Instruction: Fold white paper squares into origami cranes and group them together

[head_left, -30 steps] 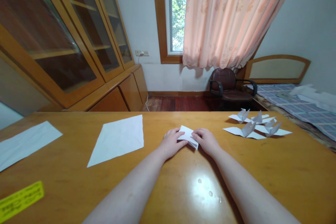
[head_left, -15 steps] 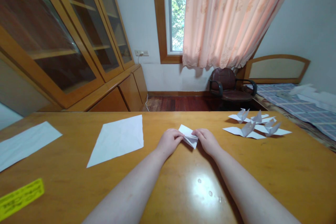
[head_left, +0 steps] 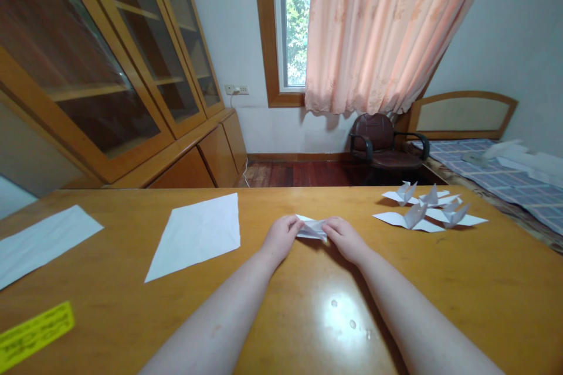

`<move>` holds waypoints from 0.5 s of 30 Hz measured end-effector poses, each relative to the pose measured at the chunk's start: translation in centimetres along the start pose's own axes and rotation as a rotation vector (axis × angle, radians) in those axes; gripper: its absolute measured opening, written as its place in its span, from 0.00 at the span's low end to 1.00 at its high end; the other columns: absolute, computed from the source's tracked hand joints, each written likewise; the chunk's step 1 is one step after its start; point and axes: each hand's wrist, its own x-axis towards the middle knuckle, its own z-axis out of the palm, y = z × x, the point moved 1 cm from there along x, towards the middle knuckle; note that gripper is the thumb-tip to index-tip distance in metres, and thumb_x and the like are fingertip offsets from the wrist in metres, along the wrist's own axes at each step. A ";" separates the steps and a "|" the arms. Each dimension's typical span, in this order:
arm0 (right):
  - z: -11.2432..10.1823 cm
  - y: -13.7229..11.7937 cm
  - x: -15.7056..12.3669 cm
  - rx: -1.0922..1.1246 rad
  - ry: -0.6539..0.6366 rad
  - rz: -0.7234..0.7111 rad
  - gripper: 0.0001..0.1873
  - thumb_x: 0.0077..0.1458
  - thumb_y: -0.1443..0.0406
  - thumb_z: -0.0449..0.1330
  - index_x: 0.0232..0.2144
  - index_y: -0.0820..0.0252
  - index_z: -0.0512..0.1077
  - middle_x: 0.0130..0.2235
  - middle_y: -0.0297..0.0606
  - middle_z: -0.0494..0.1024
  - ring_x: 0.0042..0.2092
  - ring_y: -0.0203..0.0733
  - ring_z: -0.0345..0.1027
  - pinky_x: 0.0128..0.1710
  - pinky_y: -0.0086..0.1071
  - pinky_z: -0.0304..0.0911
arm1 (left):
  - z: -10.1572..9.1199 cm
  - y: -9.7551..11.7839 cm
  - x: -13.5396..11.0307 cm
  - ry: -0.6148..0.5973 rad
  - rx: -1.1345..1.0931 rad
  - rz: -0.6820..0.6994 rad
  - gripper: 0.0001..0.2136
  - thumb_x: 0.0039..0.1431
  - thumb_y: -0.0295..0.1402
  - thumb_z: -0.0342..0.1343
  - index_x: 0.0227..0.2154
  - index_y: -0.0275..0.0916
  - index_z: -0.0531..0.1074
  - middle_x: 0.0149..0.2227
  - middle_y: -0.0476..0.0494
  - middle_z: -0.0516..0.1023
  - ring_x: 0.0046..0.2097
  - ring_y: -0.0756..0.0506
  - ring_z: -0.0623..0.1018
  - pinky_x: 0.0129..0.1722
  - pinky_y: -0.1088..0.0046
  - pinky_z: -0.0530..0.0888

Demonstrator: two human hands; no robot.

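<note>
Between my two hands is a small folded white paper, held over the middle of the table. My left hand pinches its left end, thumb and fingers closed on the edge. Its right end is gripped by my right hand in the same way. The paper looks flattened into a narrow band with slanting creases; its underside is hidden. To the right stand several folded paper cranes with spread wings. A flat white paper sheet lies left of my left hand.
Another white sheet lies at the table's far left, with a yellow note nearer me. The wooden table ends at a far edge. Beyond it are a glass-door cabinet, an armchair and a bed.
The folded paper has gone from a tilted diamond-like shape with a corner pointing toward me to a narrower, flatter band. Both hands keep hold of its ends and have barely shifted.
</note>
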 end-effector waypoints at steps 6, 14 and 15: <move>0.5 0.3 0.2 0.041 0.008 -0.001 0.11 0.53 0.64 0.54 0.33 0.57 0.77 0.38 0.39 0.78 0.41 0.42 0.67 0.45 0.33 0.58 | 0.0 0.2 -0.2 -0.003 -0.031 -0.008 0.09 0.55 0.33 0.49 0.27 0.37 0.72 0.30 0.48 0.75 0.35 0.47 0.73 0.36 0.73 0.67; 0.2 0.2 0.1 0.030 0.037 0.120 0.15 0.55 0.62 0.51 0.31 0.59 0.77 0.31 0.38 0.78 0.33 0.41 0.68 0.33 0.31 0.58 | 0.5 -0.4 0.0 -0.062 -0.073 -0.041 0.14 0.46 0.22 0.48 0.34 0.38 0.75 0.36 0.47 0.78 0.40 0.46 0.75 0.42 0.71 0.70; 0.2 0.3 0.1 0.025 0.043 0.133 0.15 0.55 0.61 0.51 0.31 0.59 0.77 0.31 0.39 0.78 0.33 0.41 0.68 0.33 0.31 0.58 | 0.6 -0.5 0.0 -0.062 -0.051 -0.050 0.15 0.47 0.22 0.48 0.35 0.39 0.75 0.37 0.47 0.78 0.41 0.46 0.75 0.43 0.71 0.70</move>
